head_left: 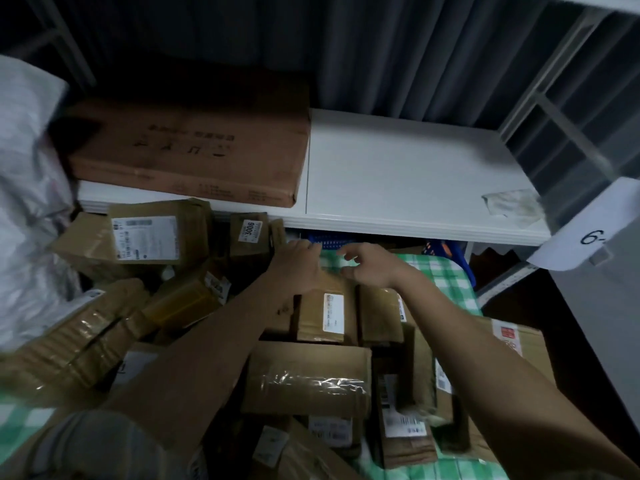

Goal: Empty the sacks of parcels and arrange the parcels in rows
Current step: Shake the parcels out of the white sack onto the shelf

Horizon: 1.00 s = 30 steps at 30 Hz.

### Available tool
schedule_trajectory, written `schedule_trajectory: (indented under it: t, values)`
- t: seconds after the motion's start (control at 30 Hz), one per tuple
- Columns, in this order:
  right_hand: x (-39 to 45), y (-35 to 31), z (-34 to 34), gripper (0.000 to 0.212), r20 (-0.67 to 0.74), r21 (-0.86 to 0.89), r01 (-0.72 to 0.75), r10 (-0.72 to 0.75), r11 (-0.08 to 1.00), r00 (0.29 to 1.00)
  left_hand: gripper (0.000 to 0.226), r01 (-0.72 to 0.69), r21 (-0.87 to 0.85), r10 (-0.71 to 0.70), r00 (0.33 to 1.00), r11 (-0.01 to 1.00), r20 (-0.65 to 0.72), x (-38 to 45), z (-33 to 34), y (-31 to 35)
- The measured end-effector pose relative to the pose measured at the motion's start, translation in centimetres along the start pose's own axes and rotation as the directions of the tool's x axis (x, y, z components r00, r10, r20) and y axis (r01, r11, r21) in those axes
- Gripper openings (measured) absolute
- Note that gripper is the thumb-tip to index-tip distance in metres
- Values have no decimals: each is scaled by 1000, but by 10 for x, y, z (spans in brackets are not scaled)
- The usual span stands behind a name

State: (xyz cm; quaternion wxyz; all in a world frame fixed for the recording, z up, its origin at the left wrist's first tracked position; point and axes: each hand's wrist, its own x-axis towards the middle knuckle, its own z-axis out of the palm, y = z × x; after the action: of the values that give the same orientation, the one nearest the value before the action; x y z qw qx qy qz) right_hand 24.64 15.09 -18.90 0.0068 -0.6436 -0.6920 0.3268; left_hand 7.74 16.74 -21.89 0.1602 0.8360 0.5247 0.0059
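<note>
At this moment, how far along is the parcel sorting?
Partly done. A few small boxes stand side by side in a row on the green checked cloth. Both hands, left hand and right hand, reach over that row, gripping nothing. A jumbled pile of parcels beside the white sack remains unsorted.

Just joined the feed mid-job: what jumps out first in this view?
Two bare arms reach forward over a heap of brown parcels on a green checked cloth. The left hand rests on a parcel; the right hand hovers open beside it. Behind, a large flat carton lies on a white shelf.
</note>
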Motion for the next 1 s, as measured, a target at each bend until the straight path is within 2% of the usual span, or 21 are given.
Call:
schedule_trajectory:
  t: [0.1, 0.2, 0.33, 0.5, 0.6, 0.7, 0.8, 0.87, 1.0]
  values:
    - [23, -34, 8, 43, -22, 28, 58, -58, 998, 998, 40, 43, -100, -55, 991, 994, -118, -6, -18, -28]
    - [40, -64, 19, 48, -30, 123, 48, -44, 991, 999, 18, 108, -233, -159, 964, 966, -213, -15, -31, -61]
    - [62, -96, 33, 41, -58, 175, 115, -106, 978, 993, 40, 226, -199, -270, 934, 954, -233, -28, -41, -107]
    - [92, -126, 45, 38, -130, 22, 181, -176, 983, 976, 53, 312, -166, -350, 880, 936, -321, -42, -52, -164]
    - [105, -142, 51, 47, -132, -119, 216, -231, 969, 964, 55, 333, -181, -370, 897, 925, -241, -48, -59, -193]
    - [116, -154, 61, 48, -66, -351, 227, -266, 908, 962, 67, 310, -149, -332, 931, 939, -154, -52, -62, -212]
    - [127, -172, 71, 42, 8, -536, 253, -295, 805, 956, 100, 279, -117, -288, 955, 953, -65, -55, -64, -228]
    - [136, -182, 79, 36, 80, -590, 300, -315, 749, 946, 122, 236, -107, -240, 971, 966, -18, -59, -68, -233]
    - [157, -183, 103, 39, 271, -682, 351, -223, 641, 936, 141, 155, 122, -158, 987, 980, 17, -69, -68, -239]
